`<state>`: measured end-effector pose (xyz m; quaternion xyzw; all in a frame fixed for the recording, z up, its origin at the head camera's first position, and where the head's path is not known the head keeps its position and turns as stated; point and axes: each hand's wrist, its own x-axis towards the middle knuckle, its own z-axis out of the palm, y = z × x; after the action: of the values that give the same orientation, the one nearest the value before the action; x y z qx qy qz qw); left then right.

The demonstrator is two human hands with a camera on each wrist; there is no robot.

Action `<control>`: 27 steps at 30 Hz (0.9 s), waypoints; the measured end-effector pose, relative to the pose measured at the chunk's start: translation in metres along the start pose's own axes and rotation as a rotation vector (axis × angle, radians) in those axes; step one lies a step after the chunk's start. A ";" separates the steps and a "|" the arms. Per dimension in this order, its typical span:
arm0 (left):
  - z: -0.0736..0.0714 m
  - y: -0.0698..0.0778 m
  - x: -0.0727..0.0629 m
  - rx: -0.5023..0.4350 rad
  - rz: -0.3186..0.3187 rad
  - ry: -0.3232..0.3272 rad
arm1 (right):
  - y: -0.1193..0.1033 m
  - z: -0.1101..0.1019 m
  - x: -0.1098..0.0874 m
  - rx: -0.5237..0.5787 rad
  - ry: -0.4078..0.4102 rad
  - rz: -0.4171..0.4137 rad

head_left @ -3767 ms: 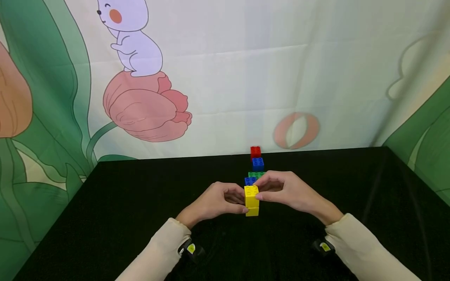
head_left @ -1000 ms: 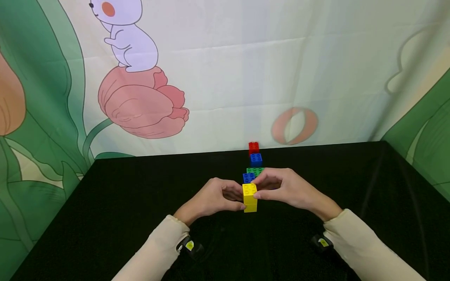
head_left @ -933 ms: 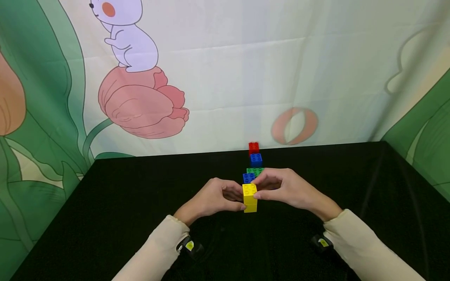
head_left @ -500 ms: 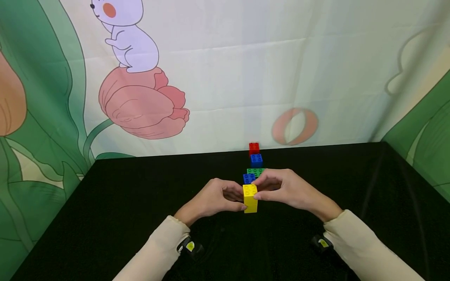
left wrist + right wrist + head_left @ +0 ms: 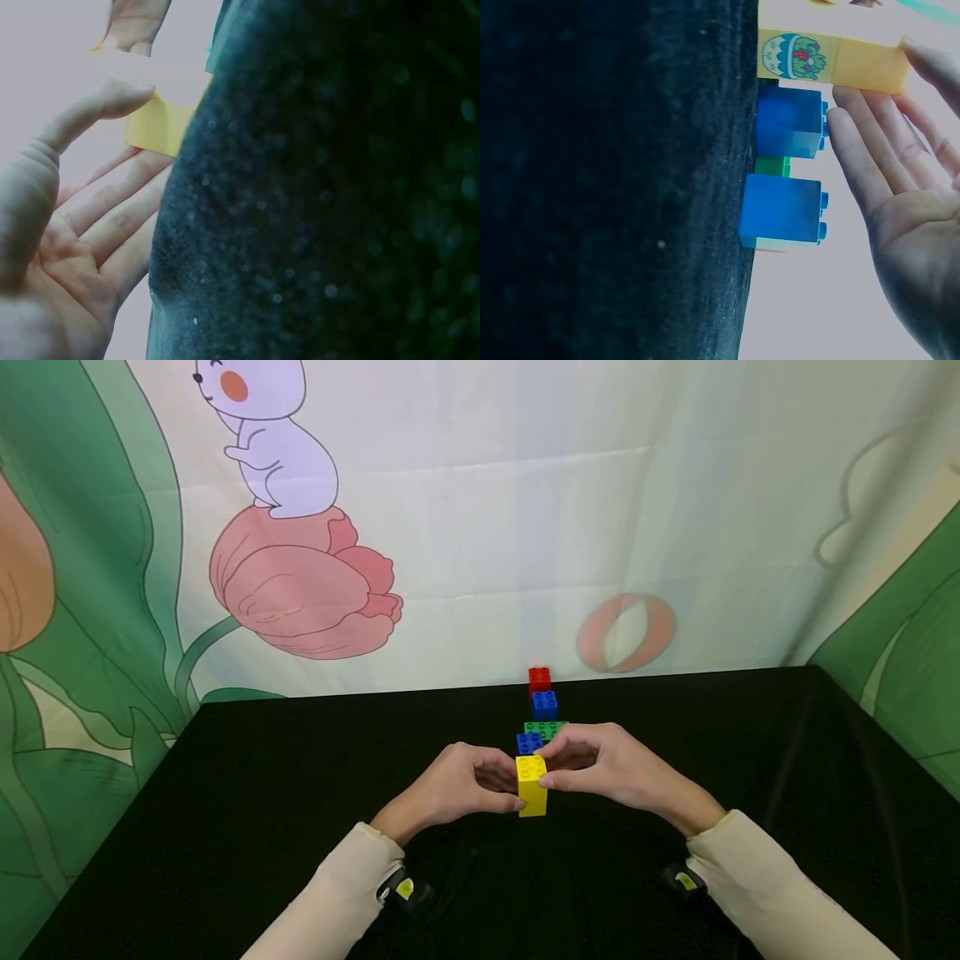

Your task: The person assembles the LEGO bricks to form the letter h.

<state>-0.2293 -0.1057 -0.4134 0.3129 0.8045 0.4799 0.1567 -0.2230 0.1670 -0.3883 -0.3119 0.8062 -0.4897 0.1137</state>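
Note:
Two yellow toy building bricks stand stacked on the black table, the upper brick (image 5: pixel 532 774) flush on the lower brick (image 5: pixel 534 807). My left hand (image 5: pixel 454 783) pinches the lower brick from the left, its thumb on the near side. From the right, my right hand (image 5: pixel 618 767) pinches the upper brick between thumb and fingers. In the right wrist view the lower brick (image 5: pixel 796 56) carries a printed picture, and the upper brick (image 5: pixel 868 64) is plain. In the left wrist view the stack's top is washed out by glare.
Behind the stack a row runs back: a blue brick (image 5: pixel 529 742), a green brick (image 5: pixel 543 728), another blue brick (image 5: pixel 545 703) and a red brick (image 5: pixel 539 679). The black tabletop (image 5: pixel 337 760) ends at a printed curtain (image 5: pixel 480 527).
The yellow bricks, which earlier showed a visible seam with the upper one slightly offset, now line up flush. Both hands keep their grip. The head view has shifted slightly.

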 end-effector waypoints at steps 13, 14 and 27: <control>0.002 0.001 0.000 -0.005 0.017 0.011 | -0.002 -0.001 -0.001 -0.054 0.016 0.025; 0.002 0.001 -0.001 -0.005 0.018 0.013 | -0.002 -0.001 -0.001 -0.058 0.017 0.031; -0.004 0.000 -0.001 -0.004 0.050 0.038 | -0.005 0.000 -0.001 -0.063 0.056 0.039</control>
<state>-0.2306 -0.1096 -0.4118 0.3232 0.7983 0.4913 0.1301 -0.2202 0.1664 -0.3841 -0.2858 0.8300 -0.4702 0.0907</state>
